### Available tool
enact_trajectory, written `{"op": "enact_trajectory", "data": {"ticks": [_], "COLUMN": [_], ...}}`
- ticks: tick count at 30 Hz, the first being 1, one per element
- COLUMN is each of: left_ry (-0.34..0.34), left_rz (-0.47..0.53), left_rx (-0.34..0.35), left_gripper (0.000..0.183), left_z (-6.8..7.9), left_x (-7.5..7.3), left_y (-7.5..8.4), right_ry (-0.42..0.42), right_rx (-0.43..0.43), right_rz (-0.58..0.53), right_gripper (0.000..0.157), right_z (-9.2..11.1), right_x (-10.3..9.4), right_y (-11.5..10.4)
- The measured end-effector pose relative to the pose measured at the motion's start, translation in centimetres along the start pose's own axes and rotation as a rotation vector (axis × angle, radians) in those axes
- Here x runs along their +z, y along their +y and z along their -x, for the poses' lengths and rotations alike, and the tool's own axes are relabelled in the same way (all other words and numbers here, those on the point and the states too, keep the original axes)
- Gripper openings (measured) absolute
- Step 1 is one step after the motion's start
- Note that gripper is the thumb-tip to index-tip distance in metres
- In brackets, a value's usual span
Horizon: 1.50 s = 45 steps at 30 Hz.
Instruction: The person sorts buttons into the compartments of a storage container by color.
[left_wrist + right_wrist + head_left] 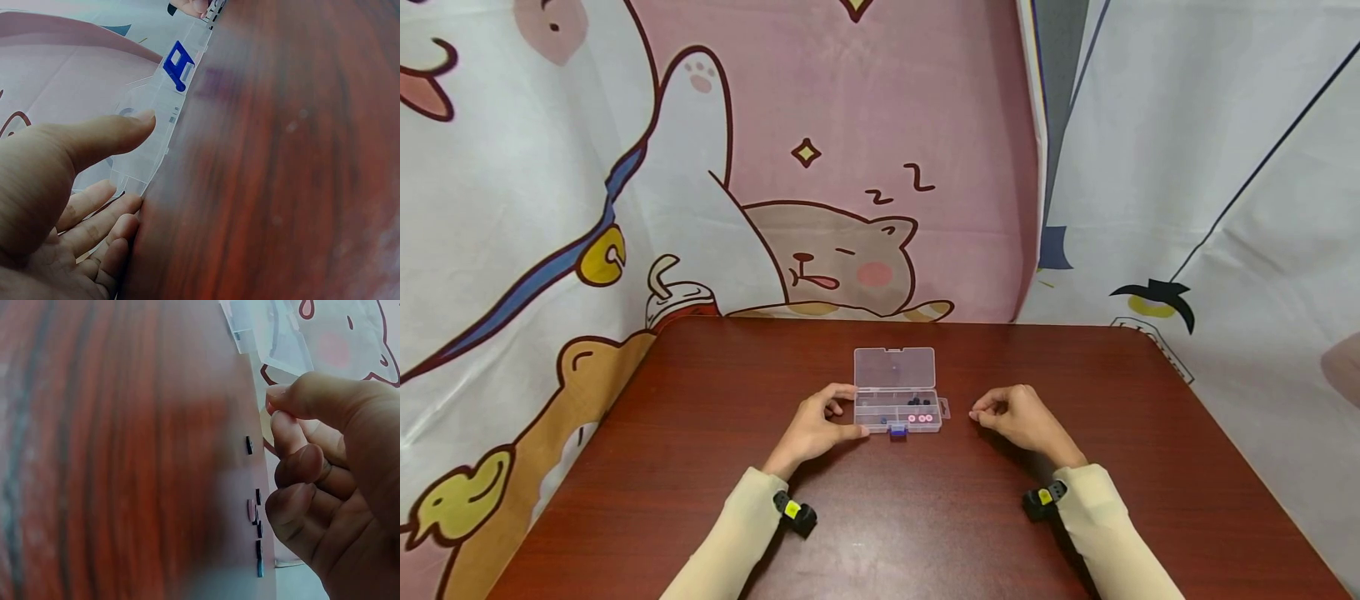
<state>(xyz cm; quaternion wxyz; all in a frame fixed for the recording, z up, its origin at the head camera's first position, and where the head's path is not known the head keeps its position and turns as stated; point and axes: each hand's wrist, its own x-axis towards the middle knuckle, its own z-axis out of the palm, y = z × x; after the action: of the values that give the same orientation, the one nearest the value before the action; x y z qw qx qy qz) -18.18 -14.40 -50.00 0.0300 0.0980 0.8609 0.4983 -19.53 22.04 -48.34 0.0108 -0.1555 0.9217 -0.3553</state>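
Observation:
A clear plastic compartment box (895,412) stands on the table with its lid (895,368) raised at the back. Three pink ring-shaped pieces (922,418) and several small dark pieces (917,402) lie in its right-hand compartments. A blue latch (179,65) hangs at its front. My left hand (816,425) holds the box's left end, thumb at the front corner and fingers farther back. To the right of the box, my right hand (1018,417) is raised off the table. Its thumb and index fingertip pinch a tiny pinkish-red piece (269,407), mostly hidden.
On the tabletop (880,517), the right wrist view shows several small flat dark pieces (259,529) and a pink piece (251,510); I cannot make these out in the head view. A cartoon-printed cloth (970,125) hangs behind the table's far edge.

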Motion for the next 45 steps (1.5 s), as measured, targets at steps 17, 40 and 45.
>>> {"op": "enact_trajectory", "data": {"ticks": [17,40,45], "left_ry": [-0.009,-0.006,-0.009], "left_rz": [0.004,-0.003,0.000], "left_rx": [0.002,-0.012,-0.014], "left_gripper": [0.064,0.065,0.065], "left_z": [0.0,0.1,0.1], "left_x": [0.0,-0.1,-0.1], "left_y": [0.1,0.0,0.1], "right_ry": [0.033,0.013,0.007], "right_rx": [-0.029,-0.087,-0.088], "right_rz": [-0.086,-0.130,-0.122], "right_gripper": [0.004,0.007,0.004], "right_z": [-0.7,-1.2,-1.2], "right_x": [0.8,2.2,2.2], "right_y": [-2.1,-4.8,-4.9]}}
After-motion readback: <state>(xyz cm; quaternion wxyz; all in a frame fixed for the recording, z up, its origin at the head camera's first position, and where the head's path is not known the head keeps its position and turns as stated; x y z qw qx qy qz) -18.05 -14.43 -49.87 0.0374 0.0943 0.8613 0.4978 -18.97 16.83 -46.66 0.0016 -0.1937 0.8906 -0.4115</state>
